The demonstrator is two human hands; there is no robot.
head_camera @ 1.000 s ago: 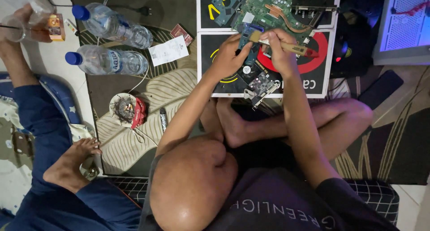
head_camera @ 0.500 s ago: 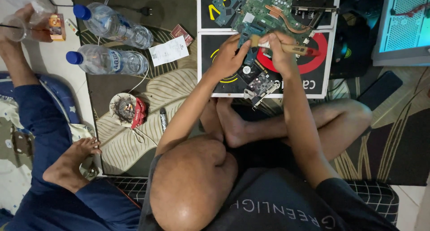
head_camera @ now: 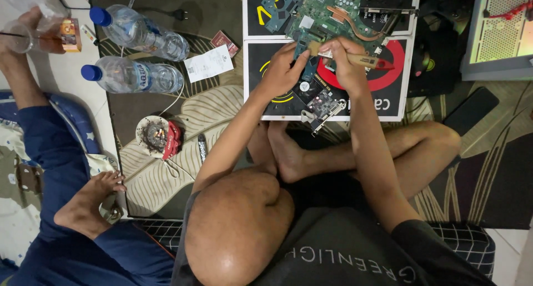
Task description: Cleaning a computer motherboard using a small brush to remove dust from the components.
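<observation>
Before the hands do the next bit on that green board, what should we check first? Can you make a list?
1. Right hand grips the brush firmly: ok.
2. Left hand rests at the green board edge to steady it: ok.
3. Board lies flat on the mat: ok.
4. Small card lies clear of the hands, below them on the mat: ok.
5. Water bottles capped and off the mat: ok.
6. Brush tip clean: cannot tell, hidden by fingers.
</observation>
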